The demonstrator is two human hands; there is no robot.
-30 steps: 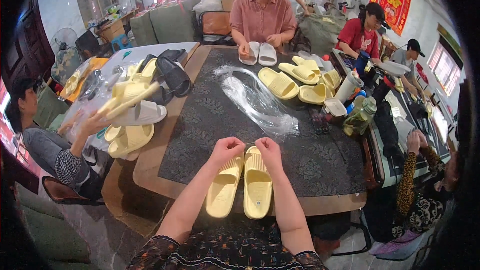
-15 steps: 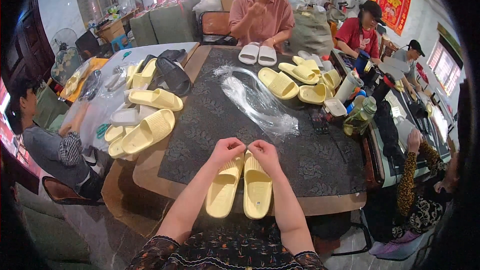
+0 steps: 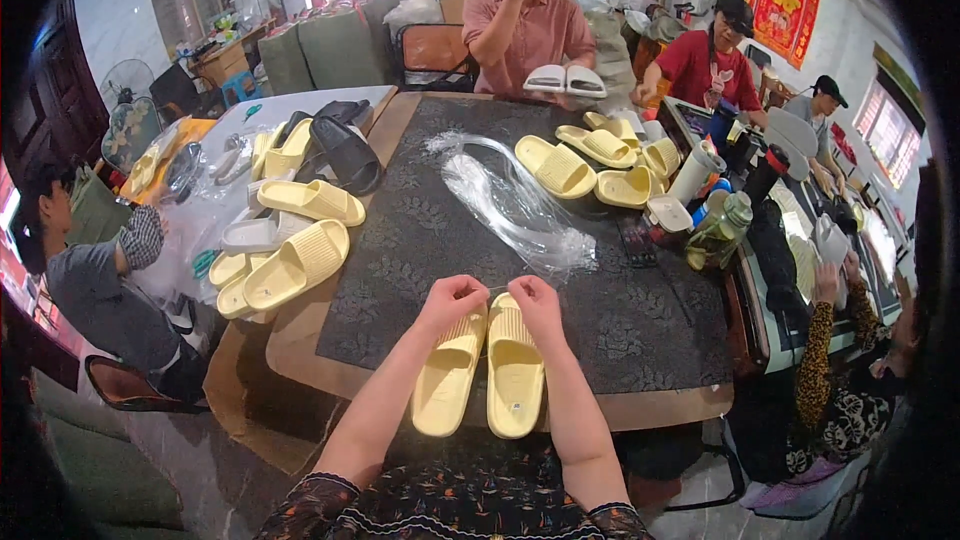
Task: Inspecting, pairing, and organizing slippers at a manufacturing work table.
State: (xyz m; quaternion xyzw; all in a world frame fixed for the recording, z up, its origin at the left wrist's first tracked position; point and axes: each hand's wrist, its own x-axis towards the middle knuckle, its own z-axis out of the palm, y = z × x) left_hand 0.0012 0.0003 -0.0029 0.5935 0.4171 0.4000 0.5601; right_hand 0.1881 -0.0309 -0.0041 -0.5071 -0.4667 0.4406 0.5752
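Pale-walled workroom, with several people busy around its edges, surrounds a large table [image 3: 660, 412] topped by a dark patterned mat [image 3: 390, 240]. Across it, at the top centre of the frame, sits a co-worker in a pink shirt [image 3: 482, 30]. A loose bundle of clear plastic strands [image 3: 500, 202] lies on the mat at the middle of the frame.

Below it, at lower centre, a left yellow slide sandal [image 3: 444, 390] and a right yellow slide sandal [image 3: 515, 390] lie side by side, soles down, heels toward the bottom of the frame. They look like light, springy foam, hard to damage; the ribbed strap or sole edge should give the surest hold.

The left hand [image 3: 452, 308] and right hand [image 3: 530, 308] are over the toe ends, partly hiding them; whether they touch the foam I cannot tell. Each thumb and forefinger is pressed together, seemingly pinching a thin strand [image 3: 499, 288] that bridges them, probably limp, slippery and easiest held by its ends.
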